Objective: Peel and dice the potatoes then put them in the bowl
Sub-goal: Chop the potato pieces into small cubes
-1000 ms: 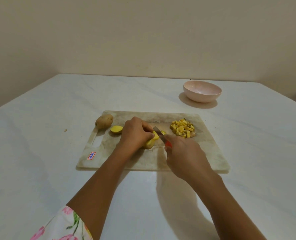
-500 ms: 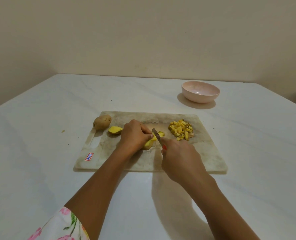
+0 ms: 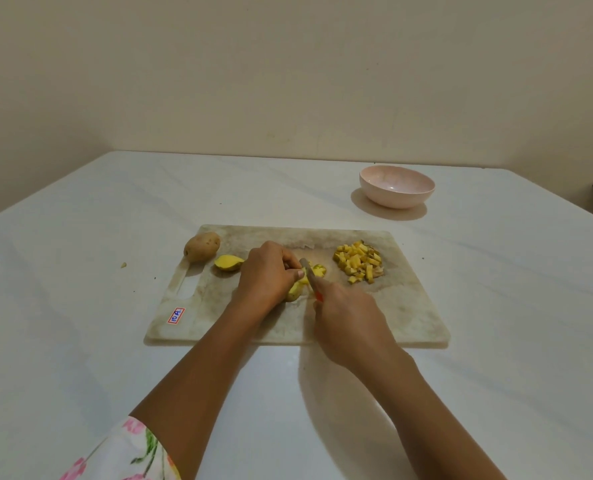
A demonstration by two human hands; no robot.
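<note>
The peeled potato piece (image 3: 297, 288) lies mid cutting board (image 3: 409, 317): firm, probably slick, best pinned from above, clear of the blade. The left hand (image 3: 265, 271) curls over it; the right hand (image 3: 348, 318) grips the knife (image 3: 308, 273) at its three o'clock end. Diced potato (image 3: 359, 261) lies at two o'clock, the bowl (image 3: 397, 185) beyond at one.
</note>
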